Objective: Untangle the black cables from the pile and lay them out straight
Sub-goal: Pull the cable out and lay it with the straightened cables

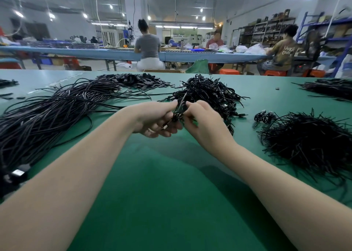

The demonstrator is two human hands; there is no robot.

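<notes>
Both hands up off the green table (171, 203), working one small coiled cable (178, 113) between them. My left hand (154, 119) is curled under it, fingers cupping the bundle with the metal plug end (165, 126) lying against them just below the grip. My right hand (200, 117) pinches the upper part of the same coil between thumb and fingertip, where what looks like a tie or wrap sits; too blurred to be sure.

Tangled pile (205, 92) of the same cables lies just beyond the grip. Long straightened cables (57, 108) lie spread out to the left of it. Pile of short black strips (308, 142) to the right.

Judgement on doing this well: keep the left hold steady as the anchor and let the right do the loosening. Free the wrap first, then draw the cable out through loose fingers rather than yanking, which would likely tighten any loop. Keep the plug end in hand so it lands aligned with the others on the left.
</notes>
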